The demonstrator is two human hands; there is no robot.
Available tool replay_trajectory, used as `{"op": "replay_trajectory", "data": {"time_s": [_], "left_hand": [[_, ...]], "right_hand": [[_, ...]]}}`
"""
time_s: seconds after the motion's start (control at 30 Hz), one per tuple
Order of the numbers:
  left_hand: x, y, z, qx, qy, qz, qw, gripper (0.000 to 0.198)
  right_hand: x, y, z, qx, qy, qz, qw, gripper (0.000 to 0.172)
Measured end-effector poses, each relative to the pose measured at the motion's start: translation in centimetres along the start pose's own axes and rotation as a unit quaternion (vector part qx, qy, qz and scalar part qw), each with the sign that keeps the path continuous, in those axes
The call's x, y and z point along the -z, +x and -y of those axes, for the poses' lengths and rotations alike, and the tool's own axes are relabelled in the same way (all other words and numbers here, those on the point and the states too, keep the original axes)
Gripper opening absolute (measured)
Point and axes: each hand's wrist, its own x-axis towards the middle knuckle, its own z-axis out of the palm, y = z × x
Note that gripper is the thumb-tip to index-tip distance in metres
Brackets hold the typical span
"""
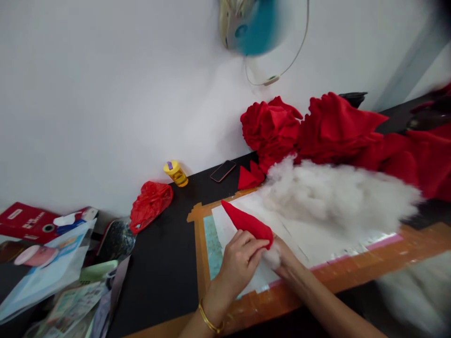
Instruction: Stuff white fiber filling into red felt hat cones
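Note:
A red cone-shaped felt piece [246, 220], its tip pointing up and to the left, is held over the white sheet. My left hand [241, 256], with a gold bracelet at the wrist, is closed on the near side of the cone and pinches its open edge. A tuft of white stuffing [272, 257] shows at the cone's open end. My right hand [284, 257] is at that end against the stuffing, its fingers mostly hidden behind the tuft and the cone. Beyond my hands lies a large heap of white fluffy stuffing [338, 192].
Red fabric pieces [338, 126] are piled along the wall. A phone [223, 171], a yellow-lidded container [176, 173] and a red plastic bag [151, 204] stand at the back. Boxes and papers crowd the left. A wall fan [243, 28] hangs above; more stuffing [423, 291] lies lower right.

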Motion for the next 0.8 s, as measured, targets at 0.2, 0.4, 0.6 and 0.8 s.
{"op": "replay_trajectory", "data": {"time_s": [0.2,0.4,0.6,0.8], "left_hand": [[-1.0,0.7,0.6,0.28,-0.304,-0.345,0.842,0.053],[-2.7,1.5,-0.7,0.368,-0.423,-0.309,0.768,0.06],[-4.1,0.8,-0.5,0.345,-0.449,-0.333,0.754,0.059],[-1.9,1.3,0.0,0.393,-0.508,-0.326,0.694,0.055]], "right_hand": [[-1.0,-0.9,0.9,-0.008,0.059,0.042,0.997,0.032],[-2.5,-1.0,-2.2,0.091,-0.111,-0.023,0.989,0.029],[-2.7,-0.5,-0.5,0.033,-0.072,-0.007,0.997,0.033],[-1.1,-1.5,1.5,0.068,-0.094,0.128,0.985,0.058]]}}
